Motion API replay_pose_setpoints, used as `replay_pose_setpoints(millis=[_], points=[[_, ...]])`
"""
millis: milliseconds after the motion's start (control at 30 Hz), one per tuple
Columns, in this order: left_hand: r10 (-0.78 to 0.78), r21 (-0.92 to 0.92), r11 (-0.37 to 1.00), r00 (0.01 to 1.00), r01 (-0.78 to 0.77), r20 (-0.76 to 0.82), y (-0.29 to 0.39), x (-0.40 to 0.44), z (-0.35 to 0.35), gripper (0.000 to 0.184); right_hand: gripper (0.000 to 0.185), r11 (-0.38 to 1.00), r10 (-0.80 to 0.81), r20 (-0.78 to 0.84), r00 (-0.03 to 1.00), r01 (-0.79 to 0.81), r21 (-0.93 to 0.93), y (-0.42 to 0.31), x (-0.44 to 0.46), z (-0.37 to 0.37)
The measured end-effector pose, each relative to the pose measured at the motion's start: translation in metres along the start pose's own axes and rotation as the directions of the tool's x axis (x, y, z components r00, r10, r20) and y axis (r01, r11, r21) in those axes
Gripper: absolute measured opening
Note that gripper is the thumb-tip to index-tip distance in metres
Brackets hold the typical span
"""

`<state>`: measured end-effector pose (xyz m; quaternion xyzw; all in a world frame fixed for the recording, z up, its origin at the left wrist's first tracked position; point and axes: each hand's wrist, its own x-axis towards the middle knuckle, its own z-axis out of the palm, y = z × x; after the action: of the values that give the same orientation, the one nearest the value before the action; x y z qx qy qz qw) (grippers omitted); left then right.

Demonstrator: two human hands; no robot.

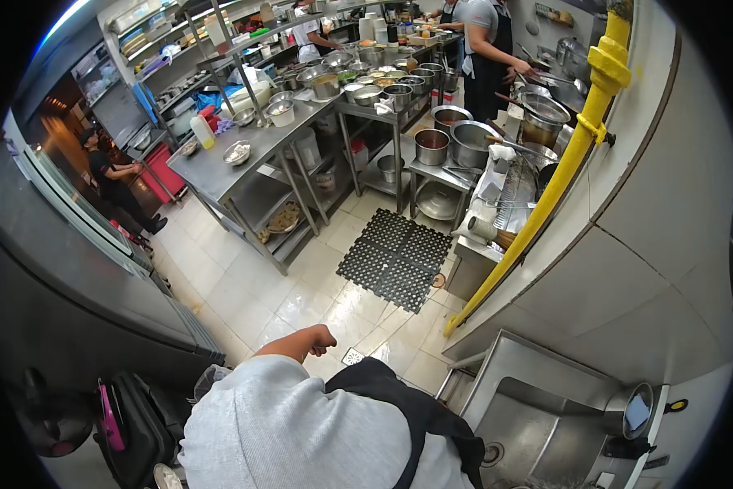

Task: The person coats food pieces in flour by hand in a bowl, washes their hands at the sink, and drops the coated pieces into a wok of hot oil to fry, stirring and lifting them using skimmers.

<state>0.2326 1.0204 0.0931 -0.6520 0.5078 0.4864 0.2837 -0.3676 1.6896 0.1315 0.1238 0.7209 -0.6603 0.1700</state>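
Note:
My left hand (322,338) is in front of my grey-sleeved body, over the tiled floor (264,285). Its fingers are curled in, and nothing shows in them. The hand touches no surface. A round-holed black mat (395,258) lies on the floor beyond it, and a small floor drain (352,357) shows just to its right. My right hand is out of the picture. A black apron (375,379) covers my front.
A steel table (211,178) with a bowl stands ahead left. Pots (432,147) fill low stands ahead. A sink (521,432) is at right, below a yellow pipe (546,204). A person (110,175) stands far left; others work at the back.

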Motion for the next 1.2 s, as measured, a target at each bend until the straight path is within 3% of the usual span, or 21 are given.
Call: replay_pose_setpoints(millis=[133,267,467,567,667,733,800,833,867,900,933,967,1000,1033,1067,1100,1167,1200], points=[[0.001,0.019,1.0,1.0,-0.001,-0.009,0.001,0.001,0.001,0.037,0.072,0.987,-0.047,0.188,0.981,0.075,-0.142,-0.015,-0.009,-0.009],[0.023,0.041,0.999,0.999,-0.022,-0.029,0.001,0.0,0.001,0.036,0.068,0.994,-0.004,0.048,0.999,0.009,-0.111,-0.01,-0.03,0.022],[0.007,0.064,0.998,0.999,-0.005,-0.034,-0.002,-0.008,0.001,0.035,0.061,0.991,-0.051,-0.087,0.995,0.04,-0.126,0.011,-0.042,0.028],[0.024,0.064,0.998,0.999,-0.022,-0.043,-0.002,-0.005,-0.002,0.035,0.058,0.974,-0.136,-0.176,0.975,0.099,-0.202,0.019,-0.044,0.019],[0.097,0.057,0.994,0.994,-0.094,-0.052,0.009,-0.007,-0.001,0.037,0.055,0.905,-0.32,-0.306,0.897,0.194,-0.378,0.025,-0.038,-0.004],[0.187,0.039,0.982,0.978,-0.184,-0.094,0.011,-0.018,-0.002,0.038,0.053,0.708,-0.578,-0.313,0.753,0.272,-0.652,0.019,-0.028,-0.034],[0.213,0.185,0.962,0.975,-0.199,-0.058,0.002,0.002,-0.005,0.031,0.051,0.145,-0.899,0.002,0.439,0.301,-0.943,0.022,0.011,-0.074],[0.181,0.189,0.968,0.98,-0.163,-0.082,-0.028,0.005,-0.018,0.032,0.05,-0.086,-0.944,0.143,0.296,0.198,-0.976,0.024,0.032,-0.097],[0.213,0.174,0.965,0.975,-0.198,-0.07,-0.034,0.013,-0.025,0.037,0.05,0.069,-0.805,0.027,0.593,0.138,-0.988,0.016,0.027,-0.118],[0.232,0.304,0.928,0.973,-0.215,-0.02,-0.012,0.046,-0.019,0.033,0.05,0.15,-0.696,-0.033,0.717,0.1,-0.984,-0.004,0.02,-0.11],[0.149,0.085,0.986,0.987,-0.144,-0.057,-0.045,0.01,-0.044,0.029,0.05,0.216,-0.566,-0.093,0.819,0.038,-0.976,-0.026,0.012,-0.1],[0.245,-0.055,0.967,0.968,-0.248,-0.048,-0.055,0.031,-0.044,0.027,0.052,0.115,-0.583,0.048,0.811,0.14,-0.983,-0.029,0.02,-0.11],[0.153,0.106,0.982,0.988,-0.153,0.009,-0.04,0.054,-0.052,0.024,0.044,0.12,-0.774,0.136,0.618,0.355,-0.927,-0.076,-0.085,-0.047],[0.016,-0.074,0.997,1.0,-0.015,0.015,-0.049,0.04,-0.059,0.019,0.034,-0.114,-0.582,0.21,0.786,0.177,-0.978,-0.033,-0.017,-0.102],[0.019,-0.156,0.988,1.0,-0.021,-0.016,-0.047,0.001,-0.029,0.017,0.043,-0.15,-0.028,-0.169,0.985,-0.172,-0.974,-0.089,-0.011,-0.028],[0.054,-0.096,0.994,0.998,-0.053,0.013,-0.018,-0.015,-0.014,0.017,0.042,-0.083,-0.112,-0.113,0.987,-0.122,-0.989,-0.089,-0.024,-0.01],[0.089,-0.003,0.996,0.996,-0.089,-0.005,-0.015,-0.043,-0.028,0.017,0.042,0.245,-0.482,-0.123,0.867,-0.002,-0.97,-0.093,-0.045,0.027],[0.104,0.046,0.994,0.994,-0.103,-0.025,-0.013,-0.057,-0.023,0.017,0.042,0.253,-0.481,-0.131,0.867,-0.006,-0.967,-0.098,-0.045,0.018]])
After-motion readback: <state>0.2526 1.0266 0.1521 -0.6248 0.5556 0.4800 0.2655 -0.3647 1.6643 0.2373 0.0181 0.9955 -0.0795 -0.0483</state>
